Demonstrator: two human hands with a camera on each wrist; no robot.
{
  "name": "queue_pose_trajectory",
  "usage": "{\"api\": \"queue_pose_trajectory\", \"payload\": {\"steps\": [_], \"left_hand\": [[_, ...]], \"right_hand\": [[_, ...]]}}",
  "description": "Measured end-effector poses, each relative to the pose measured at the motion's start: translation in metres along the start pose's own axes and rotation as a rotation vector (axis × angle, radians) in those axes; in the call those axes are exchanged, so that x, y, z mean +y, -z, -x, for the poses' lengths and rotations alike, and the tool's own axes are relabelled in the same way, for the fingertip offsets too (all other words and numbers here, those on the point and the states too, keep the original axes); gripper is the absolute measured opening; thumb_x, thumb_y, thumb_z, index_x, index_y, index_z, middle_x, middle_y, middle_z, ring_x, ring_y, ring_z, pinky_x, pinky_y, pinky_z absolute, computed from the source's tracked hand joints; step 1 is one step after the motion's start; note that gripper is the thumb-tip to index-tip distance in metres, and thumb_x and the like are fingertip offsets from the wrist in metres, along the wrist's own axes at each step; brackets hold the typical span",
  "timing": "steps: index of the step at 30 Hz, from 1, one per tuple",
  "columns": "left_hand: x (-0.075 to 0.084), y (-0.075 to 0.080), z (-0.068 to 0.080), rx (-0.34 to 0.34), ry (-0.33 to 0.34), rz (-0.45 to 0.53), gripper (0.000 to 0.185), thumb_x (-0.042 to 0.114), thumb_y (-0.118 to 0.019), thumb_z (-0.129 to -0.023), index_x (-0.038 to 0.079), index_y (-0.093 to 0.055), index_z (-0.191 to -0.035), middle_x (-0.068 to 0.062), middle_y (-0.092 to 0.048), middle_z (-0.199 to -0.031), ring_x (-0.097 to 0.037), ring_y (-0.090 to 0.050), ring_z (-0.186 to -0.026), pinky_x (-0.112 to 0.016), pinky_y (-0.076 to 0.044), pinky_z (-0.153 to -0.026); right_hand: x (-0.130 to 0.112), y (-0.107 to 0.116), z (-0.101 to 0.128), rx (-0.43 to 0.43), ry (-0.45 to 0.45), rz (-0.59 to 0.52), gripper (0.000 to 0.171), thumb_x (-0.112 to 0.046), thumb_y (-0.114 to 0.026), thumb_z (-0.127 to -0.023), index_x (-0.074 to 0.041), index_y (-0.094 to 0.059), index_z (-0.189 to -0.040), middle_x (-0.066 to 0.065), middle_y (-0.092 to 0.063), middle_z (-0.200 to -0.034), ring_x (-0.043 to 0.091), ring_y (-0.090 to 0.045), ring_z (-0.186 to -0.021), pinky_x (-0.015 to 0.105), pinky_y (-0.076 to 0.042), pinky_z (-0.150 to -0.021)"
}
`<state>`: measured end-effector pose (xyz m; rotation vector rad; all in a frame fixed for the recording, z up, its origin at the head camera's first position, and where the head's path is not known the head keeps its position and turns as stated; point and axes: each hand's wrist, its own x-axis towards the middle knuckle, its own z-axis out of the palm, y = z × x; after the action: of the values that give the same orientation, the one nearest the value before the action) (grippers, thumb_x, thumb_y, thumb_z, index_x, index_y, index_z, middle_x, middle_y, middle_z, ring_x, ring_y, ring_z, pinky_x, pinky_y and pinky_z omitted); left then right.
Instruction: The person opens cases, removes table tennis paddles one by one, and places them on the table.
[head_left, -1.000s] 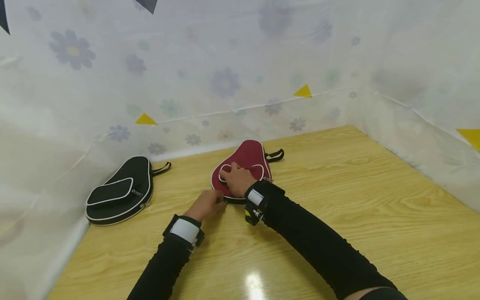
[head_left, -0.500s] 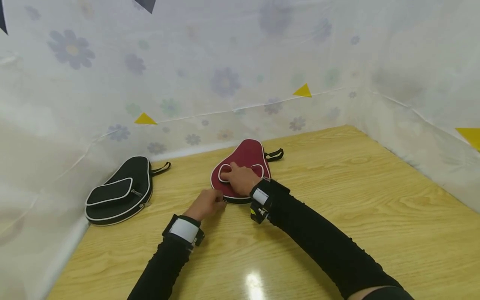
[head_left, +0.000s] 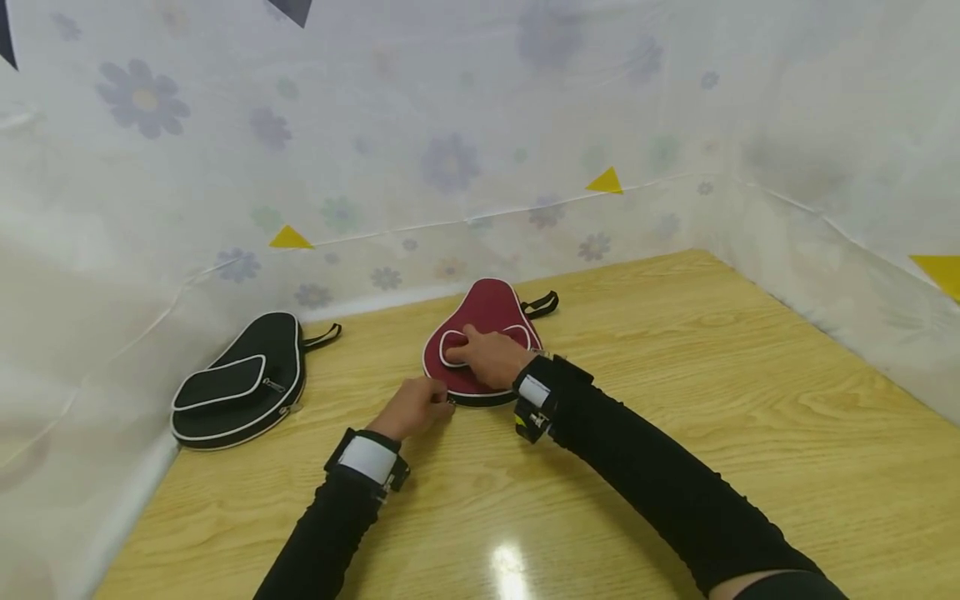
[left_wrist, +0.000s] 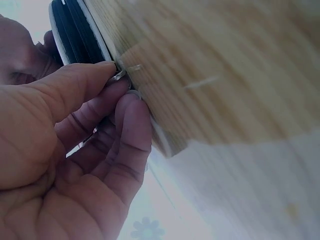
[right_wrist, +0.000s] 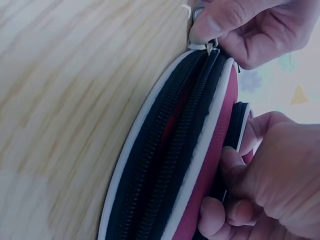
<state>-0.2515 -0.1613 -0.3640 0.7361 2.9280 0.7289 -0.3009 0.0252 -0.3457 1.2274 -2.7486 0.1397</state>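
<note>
A red paddle case (head_left: 491, 308) with white piping lies flat on the wooden table (head_left: 675, 375). My right hand (head_left: 471, 354) rests on top of it, fingers curled over its front pocket and rim (right_wrist: 222, 210). At the case's near edge, my left hand (head_left: 441, 402) pinches the metal zipper pull (left_wrist: 120, 75) between thumb and forefinger. The right wrist view shows the black zipper (right_wrist: 175, 150) of the red case (right_wrist: 207, 165) gaping partly open, with my left hand's fingers (right_wrist: 235, 22) on the pull (right_wrist: 210, 47) at its end.
A black paddle case (head_left: 240, 383) of the same shape lies at the table's left, near the edge. Flower-patterned sheeting (head_left: 450, 167) walls the table at the back, left and right. A black wrist strap (head_left: 542, 302) sticks out behind the red case.
My right wrist has slid to the right and the red case has turned slightly, its strap swinging left. My left hand has stayed at the zipper pull.
</note>
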Motion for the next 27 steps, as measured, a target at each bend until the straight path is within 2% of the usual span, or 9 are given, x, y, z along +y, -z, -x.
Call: {"api": "queue_pose_trajectory", "payload": {"steps": [6, 10, 14, 18, 21, 24, 27], "left_hand": [[0.001, 0.001, 0.001, -0.009, 0.015, 0.002, 0.033, 0.001, -0.069, -0.089, 0.009, -0.05, -0.064, 0.006, -0.041, -0.061, -0.009, -0.04, -0.058, -0.023, -0.032, -0.058], [0.002, 0.002, 0.002, -0.013, 0.032, 0.0, 0.032, 0.001, -0.068, -0.09, 0.009, -0.051, -0.064, 0.006, -0.041, -0.061, -0.008, -0.04, -0.058, -0.023, -0.031, -0.058], [0.001, 0.002, 0.001, -0.019, 0.038, 0.009, 0.031, 0.001, -0.068, -0.091, 0.009, -0.052, -0.065, 0.006, -0.041, -0.061, -0.008, -0.04, -0.058, -0.023, -0.031, -0.058], [-0.001, 0.001, 0.001, -0.012, 0.014, 0.029, 0.031, 0.0, -0.068, -0.089, 0.009, -0.051, -0.065, 0.006, -0.041, -0.061, -0.009, -0.04, -0.058, -0.023, -0.032, -0.057], [-0.003, 0.0, 0.001, 0.0, -0.021, 0.043, 0.032, 0.001, -0.069, -0.088, 0.011, -0.05, -0.064, 0.007, -0.041, -0.061, -0.009, -0.04, -0.057, -0.024, -0.032, -0.056], [-0.003, 0.002, 0.001, -0.005, -0.025, 0.057, 0.032, 0.002, -0.069, -0.088, 0.012, -0.05, -0.064, 0.007, -0.042, -0.06, -0.009, -0.041, -0.057, -0.025, -0.033, -0.056], [-0.003, 0.002, 0.001, -0.01, -0.018, 0.062, 0.032, 0.0, -0.067, -0.088, 0.011, -0.05, -0.064, 0.006, -0.042, -0.06, -0.009, -0.042, -0.057, -0.025, -0.033, -0.055]], "right_hand": [[0.002, 0.003, 0.002, -0.022, 0.027, 0.008, 0.022, 0.003, -0.054, -0.099, -0.014, -0.061, -0.109, 0.02, -0.051, -0.111, 0.024, -0.059, -0.057, 0.032, -0.047, -0.054], [0.003, 0.005, 0.003, -0.029, 0.045, -0.012, 0.026, 0.003, -0.053, -0.101, -0.015, -0.064, -0.116, 0.019, -0.051, -0.112, 0.024, -0.061, -0.061, 0.031, -0.05, -0.058], [0.006, 0.006, 0.007, -0.03, 0.061, -0.052, 0.028, 0.003, -0.051, -0.102, -0.014, -0.066, -0.118, 0.017, -0.05, -0.111, 0.022, -0.058, -0.061, 0.029, -0.046, -0.058], [0.008, 0.005, 0.011, -0.013, 0.092, -0.067, 0.026, 0.005, -0.049, -0.102, -0.012, -0.065, -0.114, 0.017, -0.049, -0.107, 0.019, -0.051, -0.06, 0.027, -0.043, -0.058], [0.009, 0.005, 0.011, -0.023, 0.09, -0.076, 0.024, 0.006, -0.051, -0.1, -0.01, -0.063, -0.113, 0.017, -0.049, -0.108, 0.019, -0.052, -0.063, 0.027, -0.044, -0.059], [0.008, 0.006, 0.007, -0.074, 0.046, -0.094, 0.021, 0.004, -0.051, -0.099, -0.009, -0.059, -0.113, 0.017, -0.05, -0.111, 0.021, -0.055, -0.076, 0.03, -0.048, -0.063], [0.004, 0.008, 0.001, -0.127, -0.053, -0.145, 0.016, -0.007, -0.047, -0.101, -0.01, -0.057, -0.114, 0.017, -0.052, -0.117, 0.025, -0.054, -0.097, 0.037, -0.051, -0.076]]}}
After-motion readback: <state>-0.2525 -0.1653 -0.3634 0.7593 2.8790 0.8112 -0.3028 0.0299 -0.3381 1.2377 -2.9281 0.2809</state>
